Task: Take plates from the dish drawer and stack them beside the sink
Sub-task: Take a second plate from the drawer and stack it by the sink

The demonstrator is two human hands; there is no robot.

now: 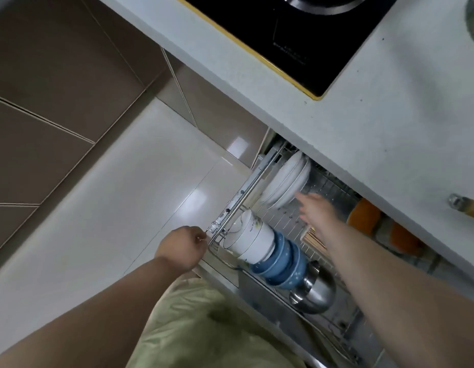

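Observation:
The wire dish drawer (253,179) stands pulled out below the countertop. White plates (285,180) stand on edge in a row at its far end, partly under the counter. My right hand (314,208) reaches over the drawer with fingers spread, fingertips just short of the nearest plate and holding nothing. My left hand (182,247) is closed around the front corner of the drawer's wire frame. No sink is in view.
White bowls (250,241), blue bowls (279,262) and a steel bowl (314,289) lie in the drawer's near row. Chopsticks (314,241) and orange items (364,216) sit further right. Above are the grey countertop (390,107) and a black cooktop (291,35).

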